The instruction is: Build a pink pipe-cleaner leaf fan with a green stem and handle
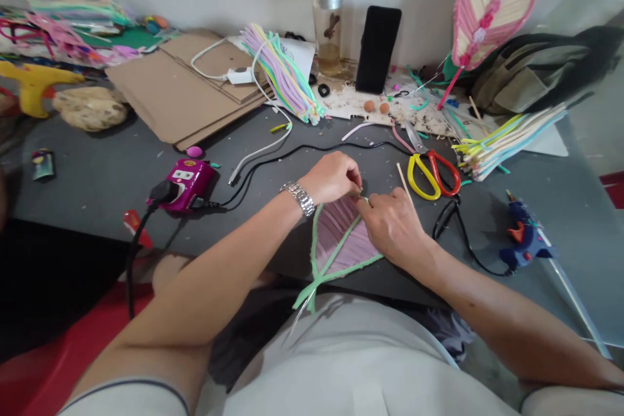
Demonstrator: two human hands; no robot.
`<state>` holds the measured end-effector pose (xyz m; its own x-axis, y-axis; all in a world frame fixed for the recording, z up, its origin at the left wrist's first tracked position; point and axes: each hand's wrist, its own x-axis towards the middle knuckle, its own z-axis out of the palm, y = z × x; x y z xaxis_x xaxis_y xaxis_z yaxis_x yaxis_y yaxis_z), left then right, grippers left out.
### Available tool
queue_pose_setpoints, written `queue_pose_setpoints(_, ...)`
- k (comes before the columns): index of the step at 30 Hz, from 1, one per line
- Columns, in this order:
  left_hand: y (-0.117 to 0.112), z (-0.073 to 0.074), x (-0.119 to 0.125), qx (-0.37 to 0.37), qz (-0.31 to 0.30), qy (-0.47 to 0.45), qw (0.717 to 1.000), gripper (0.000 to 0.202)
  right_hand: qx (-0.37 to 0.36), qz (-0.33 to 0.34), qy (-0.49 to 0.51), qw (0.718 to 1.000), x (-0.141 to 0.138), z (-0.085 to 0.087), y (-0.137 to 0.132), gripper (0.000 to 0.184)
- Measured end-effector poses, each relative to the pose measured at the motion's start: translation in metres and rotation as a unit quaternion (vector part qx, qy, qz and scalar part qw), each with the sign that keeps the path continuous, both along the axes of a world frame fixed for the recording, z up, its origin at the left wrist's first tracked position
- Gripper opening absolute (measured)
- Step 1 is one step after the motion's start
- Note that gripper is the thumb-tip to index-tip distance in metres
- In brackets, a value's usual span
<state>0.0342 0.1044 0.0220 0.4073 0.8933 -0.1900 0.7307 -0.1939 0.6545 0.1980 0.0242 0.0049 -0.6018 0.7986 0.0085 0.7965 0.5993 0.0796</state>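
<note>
Tabletop (92, 201) grey, cardboard sheets (180, 88) behind; left hand (331, 177), right hand (390, 227) pinching pipe-cleaner frame (336, 247).

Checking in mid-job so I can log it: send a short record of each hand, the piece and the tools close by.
Left hand: fingers pinched at the frame's upper tip
Right hand: fingers at the same tip, hold partly hidden
Piece: leaf-shaped green frame filled with pink strips
Tools: yellow-and-red-handled scissors beyond right hand; blue hot glue gun to its right
Also: leaf-shaped pink piece standing at back
</note>
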Motion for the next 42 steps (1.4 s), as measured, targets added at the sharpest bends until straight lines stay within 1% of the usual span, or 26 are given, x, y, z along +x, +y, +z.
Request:
queue_pose_setpoints(4,0.000,-0.002,0.001,0.011,-0.004,0.029,1.000,0.009,-0.001,0.004,-0.006,1.000,0.001,0.000,0.000,0.023)
queue_pose_setpoints(11,-0.001,-0.004,-0.014,0.001,0.018,0.018,1.000,0.009,-0.005,0.002,-0.013,1.000,-0.001,0.003,0.001,0.023)
queue_pose_setpoints(15,-0.002,-0.002,-0.026,-0.024,0.048,0.011,0.999,0.007,0.004,0.001,-0.012,1.000,-0.001,0.002,0.001,0.023)
queue_pose_setpoints(19,-0.005,0.001,-0.036,-0.034,0.054,0.009,0.998,0.005,0.004,0.001,-0.012,1.000,-0.001,0.001,0.001,0.020)
queue_pose_setpoints(21,-0.006,0.001,-0.036,-0.025,0.053,0.020,0.998,0.006,0.007,0.005,-0.011,1.000,-0.001,-0.001,0.001,0.019)
queue_pose_setpoints(26,-0.009,-0.002,-0.033,0.024,0.048,0.057,0.997,0.009,0.022,0.012,-0.014,1.000,-0.001,-0.003,0.001,0.018)
queue_pose_setpoints(29,-0.010,-0.003,-0.040,0.001,0.060,0.025,0.998,0.007,0.018,0.009,-0.015,1.000,-0.001,-0.002,0.001,0.018)
queue_pose_setpoints(32,-0.013,-0.003,-0.050,-0.020,0.087,-0.006,0.996,0.003,0.009,0.007,-0.014,1.000,-0.002,-0.001,0.001,0.021)
queue_pose_setpoints(34,-0.015,-0.004,-0.053,-0.013,0.099,0.003,0.995,0.004,0.002,0.005,-0.014,1.000,-0.002,0.001,0.001,0.022)
queue_pose_setpoints(38,-0.015,-0.005,-0.051,-0.009,0.090,0.023,0.996,0.007,-0.012,-0.003,-0.017,1.000,-0.003,0.002,0.001,0.022)
queue_pose_setpoints(40,-0.014,-0.005,-0.055,-0.022,0.100,-0.009,0.995,0.006,-0.012,-0.002,-0.015,1.000,-0.003,0.002,0.001,0.022)
queue_pose_setpoints(42,-0.013,-0.005,-0.064,-0.038,0.133,-0.077,0.987,0.009,-0.008,0.001,-0.010,1.000,-0.002,0.002,0.001,0.023)
